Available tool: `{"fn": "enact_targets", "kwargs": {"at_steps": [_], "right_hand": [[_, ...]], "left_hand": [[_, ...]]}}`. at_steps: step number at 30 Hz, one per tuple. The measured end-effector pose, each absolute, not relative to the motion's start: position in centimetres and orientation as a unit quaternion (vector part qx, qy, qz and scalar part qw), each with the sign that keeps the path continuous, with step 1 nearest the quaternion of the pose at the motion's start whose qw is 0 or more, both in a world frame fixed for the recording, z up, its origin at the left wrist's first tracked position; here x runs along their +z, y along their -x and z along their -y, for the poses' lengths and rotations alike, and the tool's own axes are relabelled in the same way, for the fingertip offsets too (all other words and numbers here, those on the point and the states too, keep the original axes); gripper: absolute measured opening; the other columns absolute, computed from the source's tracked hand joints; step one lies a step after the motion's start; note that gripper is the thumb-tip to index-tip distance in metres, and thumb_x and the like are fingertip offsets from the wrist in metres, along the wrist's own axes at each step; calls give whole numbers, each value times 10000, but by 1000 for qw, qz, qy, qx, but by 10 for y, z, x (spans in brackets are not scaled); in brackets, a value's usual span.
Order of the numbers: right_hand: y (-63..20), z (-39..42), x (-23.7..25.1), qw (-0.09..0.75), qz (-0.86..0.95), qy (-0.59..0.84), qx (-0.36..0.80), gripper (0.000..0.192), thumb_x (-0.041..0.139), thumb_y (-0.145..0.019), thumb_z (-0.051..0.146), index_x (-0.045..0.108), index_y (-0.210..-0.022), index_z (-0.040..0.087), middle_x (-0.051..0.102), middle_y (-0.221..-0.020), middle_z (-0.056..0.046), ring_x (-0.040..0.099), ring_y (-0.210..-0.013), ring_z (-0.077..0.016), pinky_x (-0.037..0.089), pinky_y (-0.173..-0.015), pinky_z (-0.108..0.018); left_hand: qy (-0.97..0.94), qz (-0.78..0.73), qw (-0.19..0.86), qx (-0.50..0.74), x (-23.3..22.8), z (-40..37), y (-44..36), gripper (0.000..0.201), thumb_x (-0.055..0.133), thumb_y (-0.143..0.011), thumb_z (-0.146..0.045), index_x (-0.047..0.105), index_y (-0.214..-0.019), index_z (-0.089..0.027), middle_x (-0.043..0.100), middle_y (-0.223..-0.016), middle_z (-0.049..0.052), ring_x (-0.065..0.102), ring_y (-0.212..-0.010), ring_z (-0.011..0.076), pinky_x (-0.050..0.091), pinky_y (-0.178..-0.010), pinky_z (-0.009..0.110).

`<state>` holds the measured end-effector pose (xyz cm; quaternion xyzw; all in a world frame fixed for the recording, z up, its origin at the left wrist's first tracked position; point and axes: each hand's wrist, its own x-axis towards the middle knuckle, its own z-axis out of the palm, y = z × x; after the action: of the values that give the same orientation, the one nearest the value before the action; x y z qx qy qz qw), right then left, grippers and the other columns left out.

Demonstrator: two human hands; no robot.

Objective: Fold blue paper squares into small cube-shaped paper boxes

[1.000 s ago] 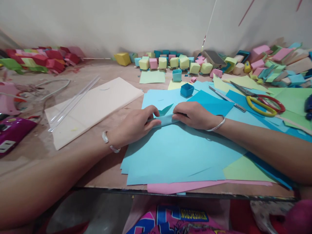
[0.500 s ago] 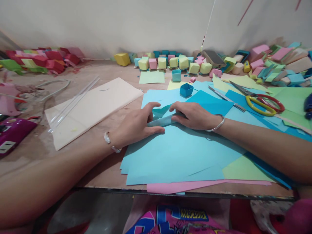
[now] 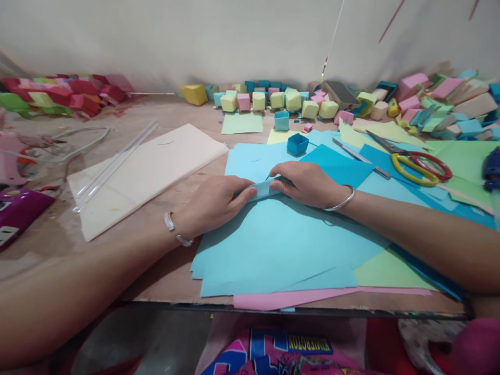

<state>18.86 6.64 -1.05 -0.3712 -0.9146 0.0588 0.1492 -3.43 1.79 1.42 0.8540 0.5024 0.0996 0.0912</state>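
A folded strip of light blue paper [image 3: 264, 189] is held between my two hands over a stack of light blue sheets [image 3: 281, 245]. My left hand [image 3: 219, 200] pinches its left end between thumb and fingers. At the right end, my right hand [image 3: 302, 182] grips it with the thumb in front and the fingers curled behind. The far side of the strip is hidden by my fingers. Just beyond my hands stands a small dark blue paper box [image 3: 297, 145], with a light blue paper box [image 3: 281, 121] behind it.
Right of my hands lie a craft knife [image 3: 361, 157] and scissors [image 3: 414, 166] with yellow and red handles. Clear plastic strips [image 3: 115, 166] rest on a cream sheet [image 3: 156, 177] to the left. Several paper boxes [image 3: 277, 100] line the wall.
My left thumb and fingers have closed onto the paper's left end. The raised paper flap between my hands is now pressed down into a flatter strip.
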Motion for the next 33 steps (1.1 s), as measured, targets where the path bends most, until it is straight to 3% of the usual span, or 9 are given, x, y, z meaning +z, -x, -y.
{"fn": "enact_targets", "kwargs": {"at_steps": [6, 13, 17, 21, 24, 28, 33], "right_hand": [[-181, -62, -4, 94, 900, 426, 24, 276, 481, -958, 394, 618, -971, 155, 699, -933, -80, 607, -796, -188, 280, -576, -276], [-177, -61, -3, 61, 892, 447, -30, 317, 486, -947, 455, 585, -993, 157, 704, -919, -96, 633, -767, -212, 192, -503, -288], [-179, -65, -7, 76, 897, 433, -37, 314, 480, -949, 460, 585, -986, 167, 711, -929, -98, 627, -750, -204, 201, -502, -292], [-180, -67, -9, 84, 899, 429, -37, 306, 487, -945, 449, 582, -995, 163, 712, -920, -97, 624, -734, -204, 208, -502, -290], [-180, -68, -10, 90, 895, 436, -32, 307, 485, -945, 441, 569, -1014, 155, 710, -884, -95, 620, -706, -212, 208, -494, -290], [-181, -68, -13, 110, 895, 430, -38, 291, 462, -957, 429, 561, -1005, 160, 705, -843, -86, 596, -664, -195, 211, -495, -291], [-182, -67, -16, 165, 891, 418, -63, 311, 405, -983, 399, 572, -965, 137, 680, -804, -76, 572, -669, -170, 211, -509, -283]], "left_hand": [[-828, -538, 96, 121, 10, -21, 39, 322, 452, -913, -407, 712, -1031, -259, 747, -875, 12, 639, -727, 188, 411, -636, 290], [-814, -569, 59, 106, 9, -24, 40, 267, 497, -898, -443, 662, -976, -248, 618, -644, -13, 551, -594, 176, 340, -562, 290], [-818, -557, 7, 146, 7, -28, 40, 287, 498, -893, -468, 632, -918, -215, 632, -805, 54, 588, -780, 238, 428, -699, 360], [-835, -527, -10, 157, 4, -33, 42, 380, 449, -917, -460, 602, -1103, -166, 637, -1089, 134, 550, -1075, 311, 410, -942, 464], [-857, -498, 3, 135, 3, -36, 43, 418, 455, -925, -460, 559, -1202, -165, 635, -1159, 120, 545, -1112, 301, 381, -991, 482], [-853, -493, 29, 167, 3, -35, 43, 457, 569, -864, -478, 557, -1213, -182, 626, -1142, 101, 560, -1081, 283, 413, -968, 463], [-791, -499, 182, 303, 6, -28, 41, 548, 672, -798, -364, 489, -1292, -211, 608, -1131, 77, 612, -836, 170, 515, -730, 311]]}}
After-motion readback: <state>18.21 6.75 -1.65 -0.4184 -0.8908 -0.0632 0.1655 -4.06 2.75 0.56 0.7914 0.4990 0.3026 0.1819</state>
